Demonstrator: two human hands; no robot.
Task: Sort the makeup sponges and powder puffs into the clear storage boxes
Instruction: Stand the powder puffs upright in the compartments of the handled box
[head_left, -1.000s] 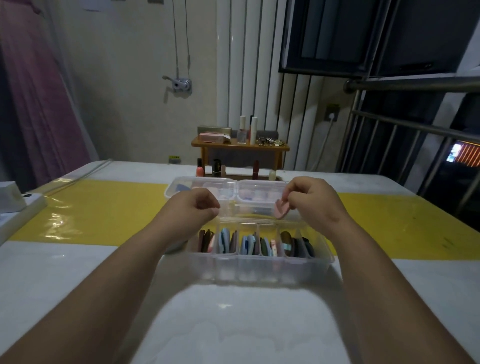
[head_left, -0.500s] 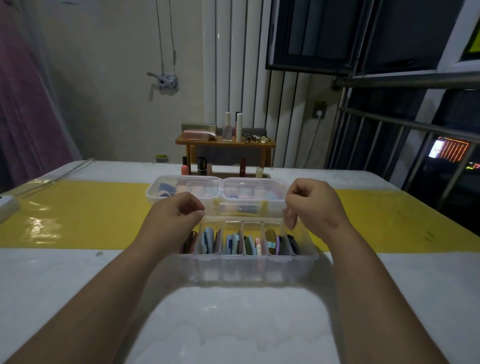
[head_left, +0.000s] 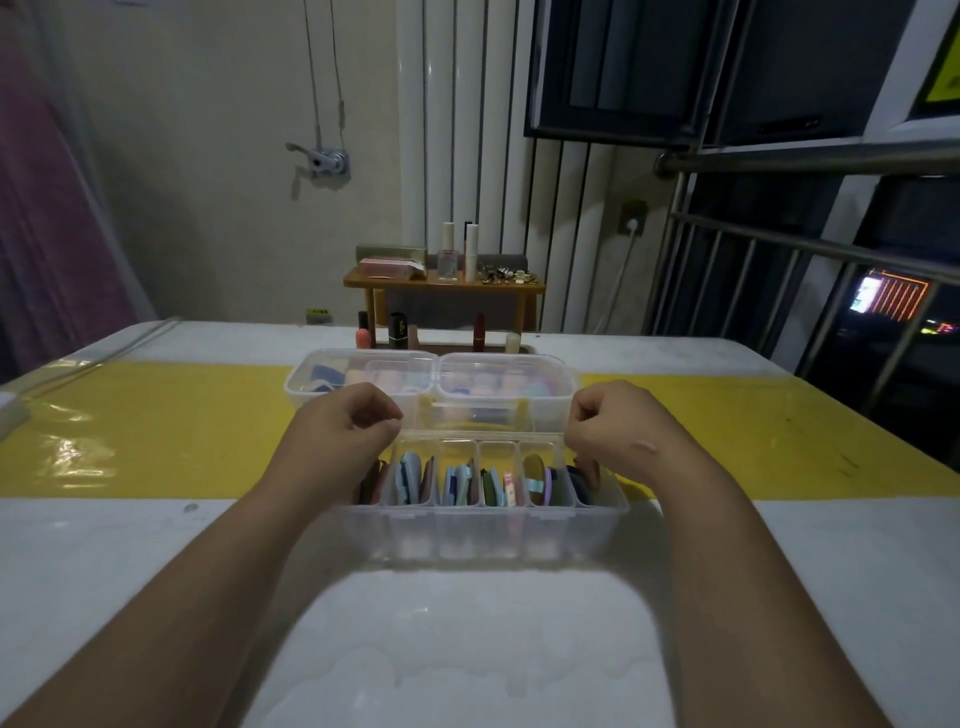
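Hovering curled, left hand (head_left: 337, 431) and right hand (head_left: 618, 431) are flanking the divided box (head_left: 478, 530) lying crosswise, one at each end; whether either is gripping anything is unclear.

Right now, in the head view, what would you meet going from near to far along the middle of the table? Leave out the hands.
divided box → clear boxes → lipsticks → shelf
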